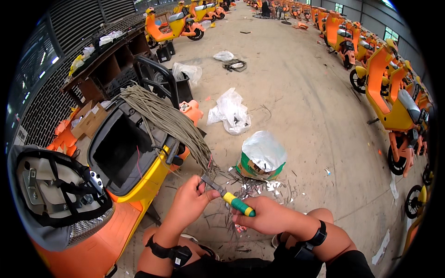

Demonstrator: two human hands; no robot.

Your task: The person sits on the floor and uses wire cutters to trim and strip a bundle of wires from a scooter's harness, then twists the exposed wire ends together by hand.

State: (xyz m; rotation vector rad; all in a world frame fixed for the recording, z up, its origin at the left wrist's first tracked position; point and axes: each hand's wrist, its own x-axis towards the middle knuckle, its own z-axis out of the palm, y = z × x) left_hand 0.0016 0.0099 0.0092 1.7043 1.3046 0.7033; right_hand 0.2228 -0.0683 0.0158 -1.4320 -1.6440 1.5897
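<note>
My right hand [264, 214] is wrapped round the green-and-yellow handle of a hand tool [238, 204]. The tool's flat grey metal end slants up to the left. There my left hand [191, 198] is closed in a pinch, its thumb and fingers against the metal end; whatever else it holds is too small to tell. Just beyond my left hand hang the loose ends of a thick bundle of grey-green cables [162, 113]. The bundle lies across the open black compartment [121, 157] of a yellow-and-orange scooter. A thin reddish wire shows near the cable ends.
A grey helmet-like shell with straps [53, 194] rests on the scooter at left. An open green-and-white bag [263, 155] stands ahead, with dark cable scraps [232, 190] on the floor. White plastic [230, 111] lies farther off. Rows of scooters [384, 92] line the right side.
</note>
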